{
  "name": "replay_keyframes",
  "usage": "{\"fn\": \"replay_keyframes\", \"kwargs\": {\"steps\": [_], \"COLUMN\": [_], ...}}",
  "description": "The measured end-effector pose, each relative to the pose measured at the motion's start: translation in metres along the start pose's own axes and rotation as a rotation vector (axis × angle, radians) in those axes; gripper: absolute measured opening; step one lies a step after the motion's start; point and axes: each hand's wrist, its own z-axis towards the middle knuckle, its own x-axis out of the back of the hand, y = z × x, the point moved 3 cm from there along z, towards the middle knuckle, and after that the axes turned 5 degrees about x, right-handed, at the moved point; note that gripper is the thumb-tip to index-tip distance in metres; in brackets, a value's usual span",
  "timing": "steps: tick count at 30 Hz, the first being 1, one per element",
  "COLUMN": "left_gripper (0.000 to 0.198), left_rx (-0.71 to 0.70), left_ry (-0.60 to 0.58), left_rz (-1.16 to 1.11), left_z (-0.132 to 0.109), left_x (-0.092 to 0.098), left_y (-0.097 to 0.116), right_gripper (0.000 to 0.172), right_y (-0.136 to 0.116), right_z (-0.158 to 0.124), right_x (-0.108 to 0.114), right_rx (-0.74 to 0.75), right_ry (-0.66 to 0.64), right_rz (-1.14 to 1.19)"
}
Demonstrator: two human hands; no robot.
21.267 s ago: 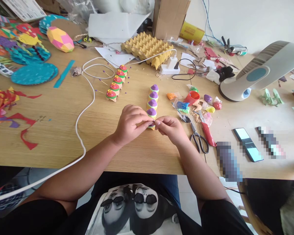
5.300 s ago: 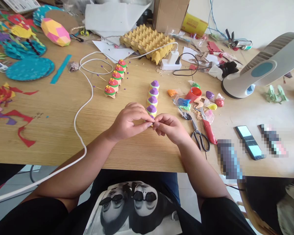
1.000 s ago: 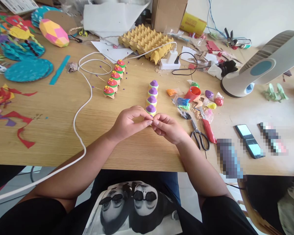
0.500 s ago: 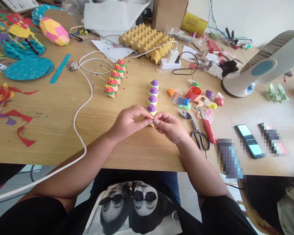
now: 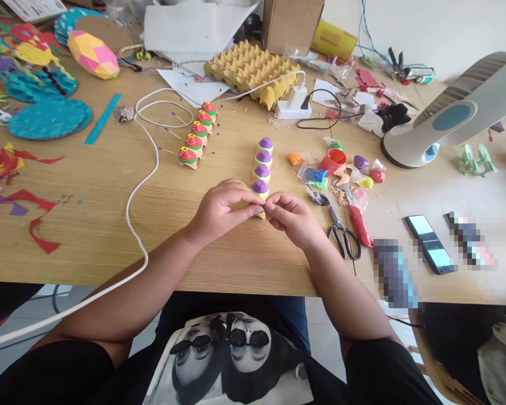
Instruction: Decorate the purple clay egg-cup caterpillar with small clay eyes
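Note:
My left hand (image 5: 230,208) and my right hand (image 5: 290,216) meet fingertip to fingertip over the near end of a strip of egg-carton cups (image 5: 262,172). Those cups carry purple clay caps above pale green and yellow bands. Thumb and forefinger are pinched together on each hand; whatever lies between them is too small or hidden to make out. The nearest cup is mostly covered by my fingers. Farther left stands a second decorated strip (image 5: 197,134), its cups red and green with yellow rings on top. Pins with purple heads lie around it.
Bags of coloured clay (image 5: 316,175) and a red cup (image 5: 333,161) lie right of the strip. Scissors (image 5: 341,233) and a red-handled knife (image 5: 360,224) are near my right forearm. A white cable (image 5: 131,197) crosses the left side. An egg tray (image 5: 253,70) and a white lamp-like device (image 5: 451,112) stand behind.
Almost nothing differs. Both hands keep their pinch over the purple-capped strip, with only a slight shift of the fingers.

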Motion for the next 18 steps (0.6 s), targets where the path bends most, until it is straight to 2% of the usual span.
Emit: {"fn": "replay_keyframes", "kwargs": {"steps": [18], "left_gripper": [0.003], "left_rx": [-0.012], "left_ry": [0.021], "left_rz": [0.025], "left_z": [-0.0001], "left_x": [-0.0015], "left_y": [-0.0022], "right_gripper": [0.036], "right_y": [-0.0018], "right_z": [0.0008], "right_x": [0.0023], "right_rx": [0.044], "right_ry": [0.015], "right_rz": [-0.049]}}
